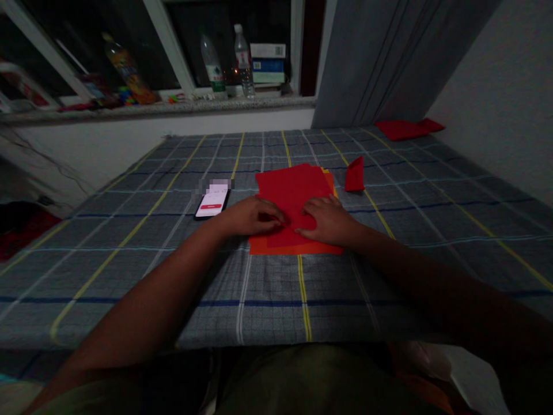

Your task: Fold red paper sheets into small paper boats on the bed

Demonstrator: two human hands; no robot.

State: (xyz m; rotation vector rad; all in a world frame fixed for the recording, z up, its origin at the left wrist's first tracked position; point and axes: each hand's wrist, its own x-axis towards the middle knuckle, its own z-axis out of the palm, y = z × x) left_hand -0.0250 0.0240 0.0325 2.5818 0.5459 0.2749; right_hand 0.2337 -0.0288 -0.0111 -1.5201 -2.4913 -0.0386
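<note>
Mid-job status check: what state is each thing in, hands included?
Left hand: fingers curled over the red sheet; whether they pinch it is unclear
Right hand: open, fingers spread on the sheet
Red sheet: unfolded, on top of the orange sheet
Orange sheet: mostly covered
Small red piece: folded, apart from the sheets
Phone: screen lit
Clear bottles: upright

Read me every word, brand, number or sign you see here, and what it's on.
No text is legible.
Phone: part of the screen pixelated; the red button's lettering too small.
Green-and-white bottle label: too blurred.
Red bottle label: too small.
Orange bottle: blurred.
Stacked items on the sill: markings unreadable.
Red paper: no writing visible.
</note>
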